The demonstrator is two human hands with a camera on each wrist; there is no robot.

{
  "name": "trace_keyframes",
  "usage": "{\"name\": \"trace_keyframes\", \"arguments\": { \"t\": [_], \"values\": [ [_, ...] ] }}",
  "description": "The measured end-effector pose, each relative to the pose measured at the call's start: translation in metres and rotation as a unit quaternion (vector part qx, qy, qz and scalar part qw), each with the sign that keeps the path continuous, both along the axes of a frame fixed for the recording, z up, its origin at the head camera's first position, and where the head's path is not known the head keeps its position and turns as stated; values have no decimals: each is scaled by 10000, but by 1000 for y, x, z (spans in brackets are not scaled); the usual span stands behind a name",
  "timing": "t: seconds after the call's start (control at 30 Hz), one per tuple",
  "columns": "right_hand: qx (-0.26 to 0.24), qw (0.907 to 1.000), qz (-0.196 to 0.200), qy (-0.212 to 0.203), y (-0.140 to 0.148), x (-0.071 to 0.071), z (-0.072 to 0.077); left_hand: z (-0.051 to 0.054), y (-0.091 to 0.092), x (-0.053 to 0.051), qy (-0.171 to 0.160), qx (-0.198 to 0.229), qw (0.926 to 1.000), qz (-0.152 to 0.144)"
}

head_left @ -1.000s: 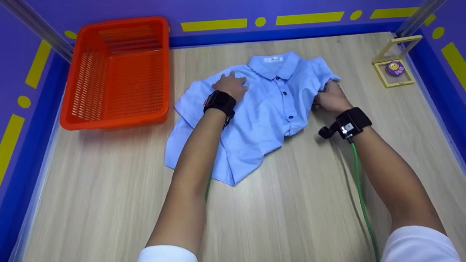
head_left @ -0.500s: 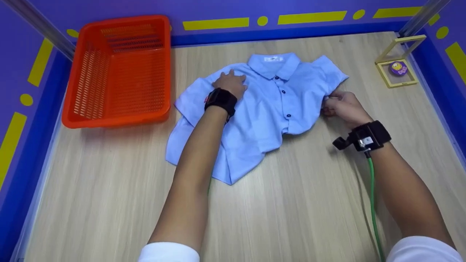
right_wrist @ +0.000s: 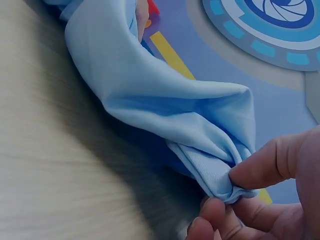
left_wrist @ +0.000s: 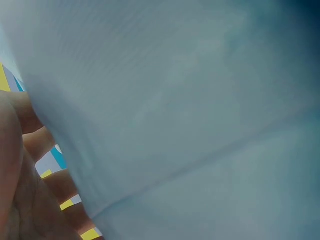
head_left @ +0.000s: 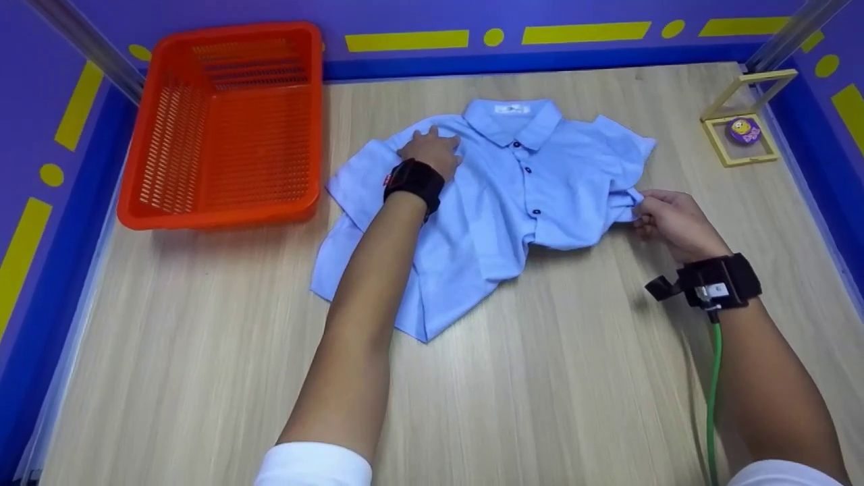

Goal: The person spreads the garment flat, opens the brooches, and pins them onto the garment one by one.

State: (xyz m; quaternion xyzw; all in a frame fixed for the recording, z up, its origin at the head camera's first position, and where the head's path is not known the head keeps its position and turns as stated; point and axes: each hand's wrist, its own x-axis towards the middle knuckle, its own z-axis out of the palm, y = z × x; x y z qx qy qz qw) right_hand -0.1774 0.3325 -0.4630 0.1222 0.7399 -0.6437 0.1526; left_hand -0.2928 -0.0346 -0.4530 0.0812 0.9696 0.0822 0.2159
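Note:
A light blue short-sleeved shirt (head_left: pixel 496 196) lies front up, collar away from the person, its lower part folded and bunched. My left hand (head_left: pixel 432 150) rests on its left chest area with fingers spread; in the left wrist view the cloth (left_wrist: pixel 175 110) fills most of the picture beside the hand (left_wrist: pixel 35 180). My right hand (head_left: pixel 675 219) pinches the shirt's edge below the right sleeve. The right wrist view shows thumb and fingers of the hand (right_wrist: pixel 265 185) gripping a folded hem of the cloth (right_wrist: pixel 165 90).
An orange-red basket (head_left: pixel 316 135) stands at the back left. At the back right is a small open yellow-framed case (head_left: pixel 750 162) with a purple round piece (head_left: pixel 743 131). Blue-purple walls enclose the wooden table (head_left: pixel 540 378). A green cable (head_left: pixel 713 391) runs from the right wrist.
My right hand came out from beneath the right sleeve and moved right and toward the person, drawing the shirt's edge outward. The right sleeve lies more spread. My left hand has stayed on the shirt.

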Motion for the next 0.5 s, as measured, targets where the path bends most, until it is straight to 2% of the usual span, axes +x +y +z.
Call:
{"name": "trace_keyframes", "arguments": {
  "t": [0.27, 0.5],
  "values": [
    [-844, 9963, -57, -129, 20, 22, 5, -1, 2, 0, 72, -39, 10000, 13],
    [-919, 9952, -297, -142, 41, 42, 3, 1, 0, 0, 6, -136, 9999, -28]
  ]
}}
